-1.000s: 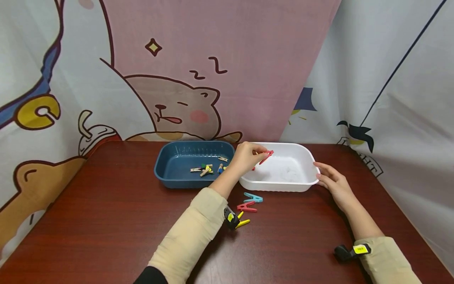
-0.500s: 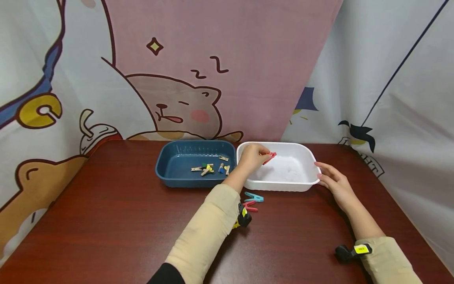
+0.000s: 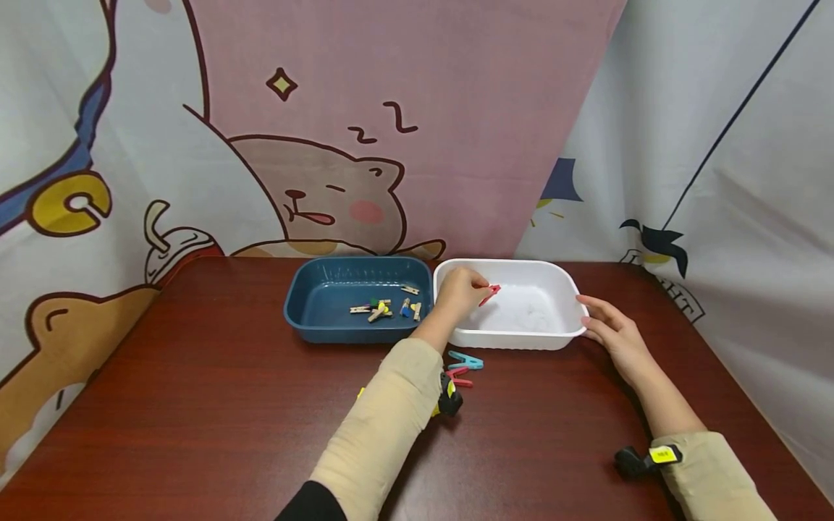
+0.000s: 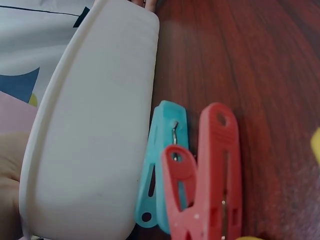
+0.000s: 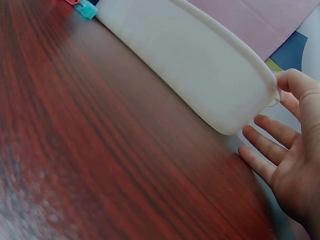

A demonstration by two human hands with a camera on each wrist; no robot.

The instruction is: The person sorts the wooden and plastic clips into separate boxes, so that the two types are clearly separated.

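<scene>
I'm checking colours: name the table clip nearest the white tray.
The light-blue clip beside the white tray; the red clip and mostly hidden yellow pieces lie farther out.

Left sleeve pale beige, plain cloth, soft creases, straight hem; black fabric showing at its upper end. Right sleeve same beige, wrinkled, loose at hem. Small black left wrist camera, yellow-green patch on casing. Right wrist camera black, rounded; beside it, bright yellow label in dark frame, tiny dark marking too small to read. Left hand and right hand bare
</scene>
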